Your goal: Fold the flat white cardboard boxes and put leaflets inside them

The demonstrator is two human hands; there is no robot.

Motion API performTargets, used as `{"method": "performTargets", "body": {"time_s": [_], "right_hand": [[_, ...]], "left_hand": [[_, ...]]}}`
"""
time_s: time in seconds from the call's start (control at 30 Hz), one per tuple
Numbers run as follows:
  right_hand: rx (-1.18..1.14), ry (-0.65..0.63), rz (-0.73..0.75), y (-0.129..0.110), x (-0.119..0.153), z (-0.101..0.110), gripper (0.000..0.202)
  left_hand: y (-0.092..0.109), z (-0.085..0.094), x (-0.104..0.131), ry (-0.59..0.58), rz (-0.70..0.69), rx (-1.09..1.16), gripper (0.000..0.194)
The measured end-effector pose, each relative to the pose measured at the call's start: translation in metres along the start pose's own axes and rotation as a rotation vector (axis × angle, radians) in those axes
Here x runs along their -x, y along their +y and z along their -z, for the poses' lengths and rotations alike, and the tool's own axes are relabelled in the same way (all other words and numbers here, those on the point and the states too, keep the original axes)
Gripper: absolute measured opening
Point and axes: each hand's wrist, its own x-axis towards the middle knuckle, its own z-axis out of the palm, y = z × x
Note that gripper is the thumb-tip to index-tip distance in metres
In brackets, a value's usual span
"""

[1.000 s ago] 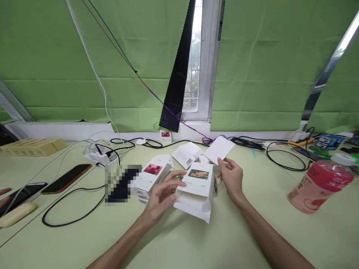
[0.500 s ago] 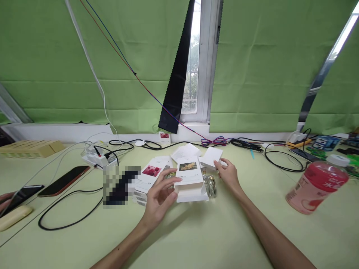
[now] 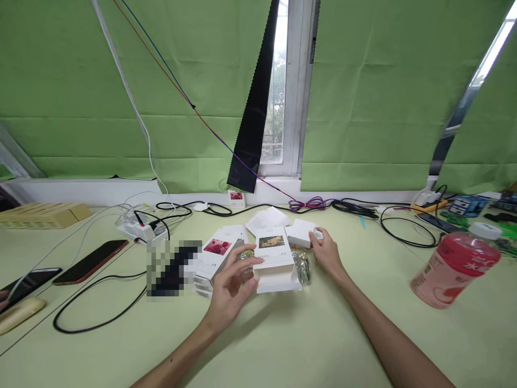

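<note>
My left hand (image 3: 231,288) has its fingers closed around the left side of a white carton (image 3: 271,250) printed with a yellow flower picture. The carton's near end gapes, showing its bare inside. My right hand (image 3: 327,252) pinches the right end of a small plain white box (image 3: 301,233) just behind and to the right of the carton. Shiny foil packets (image 3: 302,268) show at the carton's right side, partly hidden by it. To the left lies a stack of white cartons (image 3: 216,256), the top one with a pink picture. A white paper sheet (image 3: 266,218) lies behind.
A pink drink bottle (image 3: 454,269) stands at the right. Cables, a power strip (image 3: 145,223) and a phone (image 3: 91,261) lie at the left. Another person's hand (image 3: 4,297) is at the far left edge beside a second phone. A small carton (image 3: 236,199) stands by the wall.
My right hand has tilted the small white box and brought it slightly lower. The carton in my left hand has barely shifted.
</note>
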Motion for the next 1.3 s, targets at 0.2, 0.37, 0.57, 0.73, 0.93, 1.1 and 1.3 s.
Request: {"method": "performTargets", "body": {"time_s": [0.2, 0.37, 0.57, 0.73, 0.93, 1.1, 1.3], "right_hand": [[0.088, -0.044, 0.017, -0.003, 0.002, 0.002, 0.068], [0.162, -0.014, 0.032, -0.003, 0.001, 0.005, 0.064], [0.215, 0.097, 0.056, -0.014, 0.006, 0.016, 0.058], [0.04, 0.235, 0.407, -0.035, 0.029, 0.014, 0.041], [-0.137, -0.039, 0.726, -0.049, 0.06, -0.001, 0.036], [-0.163, -0.126, 0.849, -0.05, 0.067, -0.005, 0.042], [-0.186, -0.21, 0.843, -0.049, 0.069, -0.005, 0.044]], "left_hand": [[-0.001, 0.0, 0.001, -0.002, -0.001, 0.002, 0.026], [-0.002, 0.0, 0.001, 0.012, -0.002, -0.014, 0.027], [-0.003, 0.001, 0.0, 0.061, -0.021, -0.072, 0.025], [-0.003, 0.001, 0.002, 0.088, -0.007, -0.105, 0.026], [-0.007, 0.002, 0.001, 0.134, -0.009, -0.131, 0.024], [-0.008, 0.002, 0.0, 0.162, 0.003, -0.136, 0.024], [-0.004, 0.001, -0.002, 0.187, -0.003, -0.175, 0.024]]}}
